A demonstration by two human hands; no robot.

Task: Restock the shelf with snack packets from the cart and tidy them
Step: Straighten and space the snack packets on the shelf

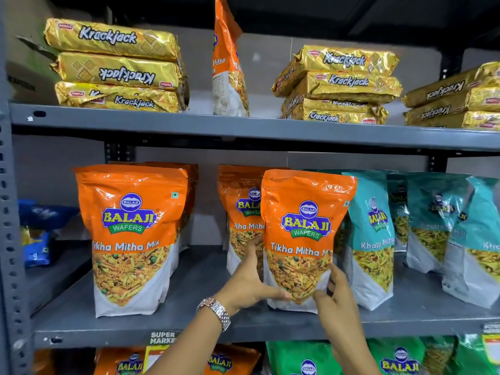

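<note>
Both hands pinch the orange Tikha Mitha pkt (303, 239) low on its sides, L grip (253, 282) & R grip (336, 299); it stands at middle shelf (189, 328) front; a nudge could tip teal pkt (370, 239) alongside.

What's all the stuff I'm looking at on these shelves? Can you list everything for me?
Krackjack biscuit packs: four stacks, gold, top shelf.
Lone orange pouch: one, upright, top shelf between the stacks.
Tikha Mitha Mix pouches: orange, middle shelf, a row at left and more at centre.
Held pouch: one, orange, front centre of the middle shelf.
Khatta Mitha pouches: several, teal, middle shelf right.
Blue packets: far left, middle shelf.
Orange Balaji pouches and green Balaji pouches: bottom shelf, partly cut off.
Shelf rack: grey metal.
Wristwatch: one, silver, left wrist.
Left hand, right hand: gripping the held pouch's lower sides.
</note>
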